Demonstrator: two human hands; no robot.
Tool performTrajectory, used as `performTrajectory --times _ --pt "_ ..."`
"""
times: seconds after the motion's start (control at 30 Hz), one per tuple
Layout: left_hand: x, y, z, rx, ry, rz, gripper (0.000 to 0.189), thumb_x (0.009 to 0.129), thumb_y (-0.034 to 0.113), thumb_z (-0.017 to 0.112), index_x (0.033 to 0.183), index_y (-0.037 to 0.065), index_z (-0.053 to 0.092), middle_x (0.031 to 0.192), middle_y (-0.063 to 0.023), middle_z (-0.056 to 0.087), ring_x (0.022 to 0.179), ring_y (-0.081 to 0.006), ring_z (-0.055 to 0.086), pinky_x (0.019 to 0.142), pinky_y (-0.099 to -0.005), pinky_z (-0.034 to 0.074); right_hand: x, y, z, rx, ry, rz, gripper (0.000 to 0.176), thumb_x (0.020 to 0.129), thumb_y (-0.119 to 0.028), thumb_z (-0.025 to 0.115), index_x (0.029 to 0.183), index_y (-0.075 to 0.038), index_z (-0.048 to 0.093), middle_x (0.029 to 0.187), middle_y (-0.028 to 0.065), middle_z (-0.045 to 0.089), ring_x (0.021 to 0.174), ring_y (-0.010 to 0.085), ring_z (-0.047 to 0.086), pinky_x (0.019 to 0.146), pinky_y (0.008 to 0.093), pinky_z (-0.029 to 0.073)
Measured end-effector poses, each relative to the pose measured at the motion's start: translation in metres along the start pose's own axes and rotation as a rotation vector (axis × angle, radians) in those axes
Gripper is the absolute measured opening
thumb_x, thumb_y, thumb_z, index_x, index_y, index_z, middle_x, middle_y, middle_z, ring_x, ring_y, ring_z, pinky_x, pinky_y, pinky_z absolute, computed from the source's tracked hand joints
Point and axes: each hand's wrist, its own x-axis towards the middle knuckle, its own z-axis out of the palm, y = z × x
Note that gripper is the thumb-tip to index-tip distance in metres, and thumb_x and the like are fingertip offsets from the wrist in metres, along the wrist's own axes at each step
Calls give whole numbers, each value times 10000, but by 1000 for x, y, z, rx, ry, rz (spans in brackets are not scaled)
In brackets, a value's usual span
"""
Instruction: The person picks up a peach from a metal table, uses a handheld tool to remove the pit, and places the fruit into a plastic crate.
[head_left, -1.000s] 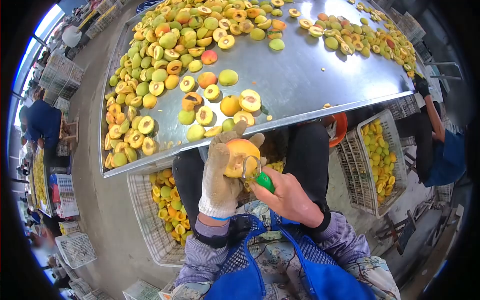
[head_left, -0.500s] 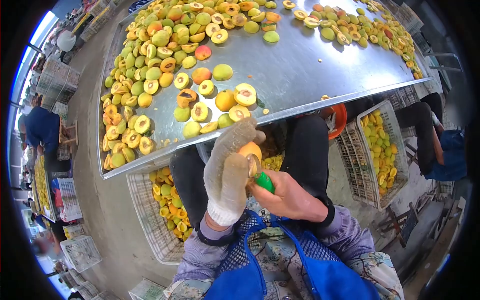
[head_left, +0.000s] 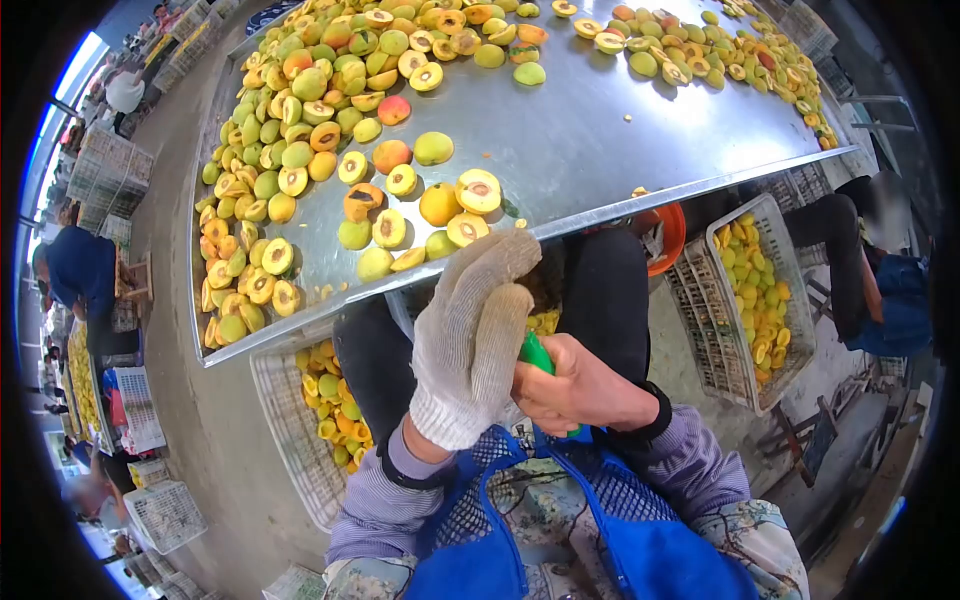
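Observation:
My left hand, in a knitted work glove, is closed and turned with its back to the camera; the orange fruit it held a moment ago is hidden behind it. My bare right hand grips a green-handled tool, pressed against the gloved hand just below the table edge. Both hands hover over my lap and blue mesh apron. Right above them, on the metal table, lie halved and whole peaches.
White crates of cut fruit stand below the table: one at the left, one at the right. An orange bowl sits under the table edge. Another person's arm works at the right; someone in blue at the left.
My gloved left hand has rolled over, so the orange fruit, visible earlier, is now hidden behind it. The right hand with the green tool has stayed against it.

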Motion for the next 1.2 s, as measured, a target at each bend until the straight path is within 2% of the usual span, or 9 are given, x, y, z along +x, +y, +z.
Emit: performTrajectory --times 0.03,0.23,0.3,0.33,0.57,0.63,0.77,1.0,1.2 --pt "0 0 -1 -130 -42 -185 265 835 90 542 1083 6 577 1157 -195 562 1051 -379 569 844 -359 495 0 0 -2 37 -26 2 224 960 -205 469 773 -86 439 506 -49 392 399 49 376 368 215 286" --pt "-4 -6 7 70 24 102 249 865 97 532 1086 -8 582 1110 -178 592 1012 -346 589 821 -364 495 0 8 -5 136 -22 24 246 961 -219 480 754 -94 437 490 -44 395 378 50 383 354 207 298" --pt "5 2 4 -277 -132 -437 215 878 94 539 1061 -7 591 1075 -161 609 956 -305 615 798 -334 495 4 17 -7 235 -17 19 250 958 -233 487 750 -103 440 496 -39 412 366 51 390 336 206 299" --pt "4 -9 6 -300 -173 -459 284 950 184 438 1122 -2 566 896 -77 624 675 -84 515 635 -230 433 6 22 -10 200 -45 -6 260 958 -236 487 738 -106 440 493 -40 409 366 51 390 335 209 298" --pt "11 -18 8 -208 -233 -409 298 932 199 453 1047 -33 602 875 -89 627 648 -118 566 599 -243 466 9 21 -11 175 -26 110 352 968 -265 458 656 -112 399 458 -28 366 344 66 353 334 230 303" --pt "15 -19 4 -558 -327 -798 329 931 231 459 1044 -41 603 888 -97 629 716 -146 591 651 -263 479 9 19 -7 124 -21 119 374 968 -280 455 644 -107 385 451 -32 341 342 65 336 334 227 301" --pt "17 -11 0 -504 -325 -829 357 932 274 468 1018 -42 612 901 -101 628 769 -163 599 677 -269 476 12 23 -11 154 -86 105 405 971 -298 437 621 -106 371 449 -31 335 330 63 321 334 224 312" --pt "3 -6 4 -78 -173 -294 204 890 141 540 1013 -4 616 938 -171 645 826 -318 655 707 -336 520 10 23 -7 145 -69 103 418 965 -275 413 589 -101 355 439 -28 333 312 56 312 327 211 313" --pt "-6 -21 12 -68 -73 64 192 868 104 558 1021 -2 603 949 -160 642 778 -290 658 686 -321 524 6 28 -12 185 -132 102 426 965 -276 411 579 -106 353 430 -35 329 314 54 332 323 212 317"
